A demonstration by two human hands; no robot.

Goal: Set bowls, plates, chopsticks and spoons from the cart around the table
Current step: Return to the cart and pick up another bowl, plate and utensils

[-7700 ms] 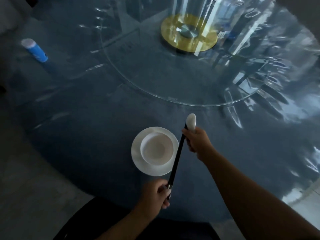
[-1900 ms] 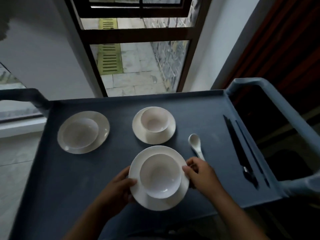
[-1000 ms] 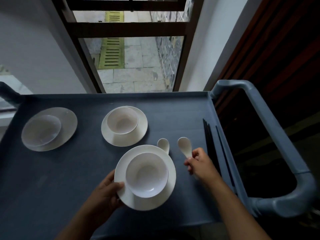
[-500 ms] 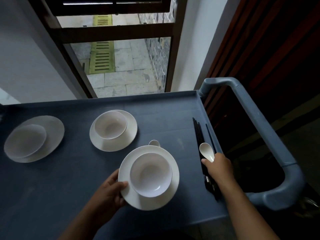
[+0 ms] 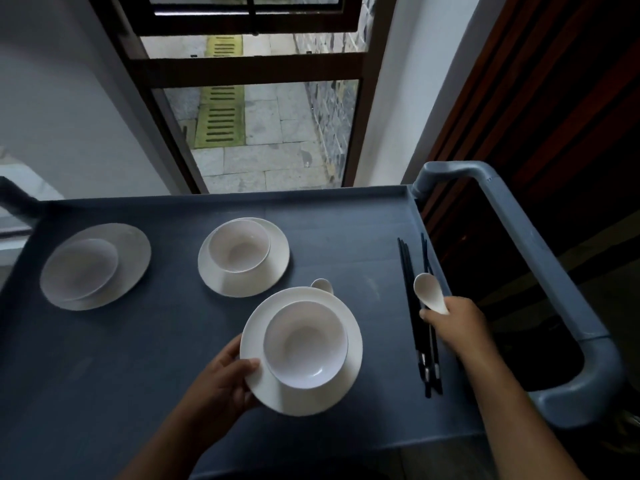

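Observation:
My left hand (image 5: pixel 221 382) grips the left rim of a white plate (image 5: pixel 343 386) that carries a white bowl (image 5: pixel 304 344), held just above the grey cart top (image 5: pixel 156 341). My right hand (image 5: pixel 457 327) holds a white spoon (image 5: pixel 429 296) and rests over the black chopsticks (image 5: pixel 415 306) lying along the cart's right side. Whether its fingers grip the chopsticks is hidden. A second white spoon (image 5: pixel 322 285) peeks out behind the held plate.
Two more plate-and-bowl sets stand on the cart, one at the middle (image 5: pixel 242 258) and one at the left (image 5: pixel 93 266). The cart's grey handle (image 5: pixel 540 271) loops at the right. A glass door and wall lie beyond the cart.
My right hand picked a spoon off the cart and carried it right to the chopsticks. My left hand keeps hold of the plate with the bowl.

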